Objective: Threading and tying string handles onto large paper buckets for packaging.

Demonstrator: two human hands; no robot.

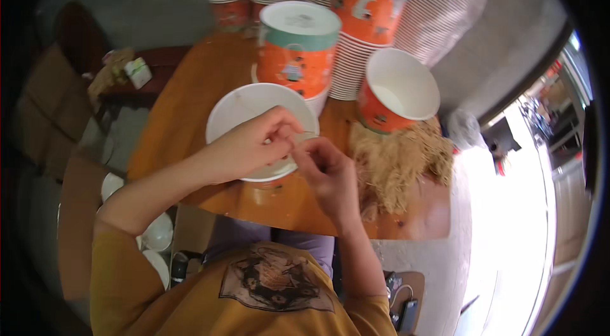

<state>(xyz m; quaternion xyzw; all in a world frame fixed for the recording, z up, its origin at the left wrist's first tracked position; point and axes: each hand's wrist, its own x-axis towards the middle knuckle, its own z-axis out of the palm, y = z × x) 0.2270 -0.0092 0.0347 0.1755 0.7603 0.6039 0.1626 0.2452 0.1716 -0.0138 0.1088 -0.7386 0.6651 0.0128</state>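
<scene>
Left hand (254, 146): above the tub, fingers bent inward, tips near those of the right; whether anything is gripped cannot be told.
Right hand (328, 178): thumb and forefinger drawn close together at the tub's near right rim, other fingers curled; too blurred to tell what, if anything, is pinched.
White-lined tub (244, 108): on the table under both hands, mouth up, partly covered by them.
Front stack (297, 66): orange and green tubs, upside down, just beyond the white-lined tub.
Rear stack (373, 8): similar tubs, upside down, behind and to the right, many rims showing below.
Open tub (401, 89): orange outside, white inside, tilted, its mouth toward the wearer.
Fibre bundle (400, 167): tan, tangled, at the table's right, just below the open tub.
Table (184, 139): brown wood, curved left edge.
Wrapped stacks (438, 5): nested tubs in clear plastic, at the back.
</scene>
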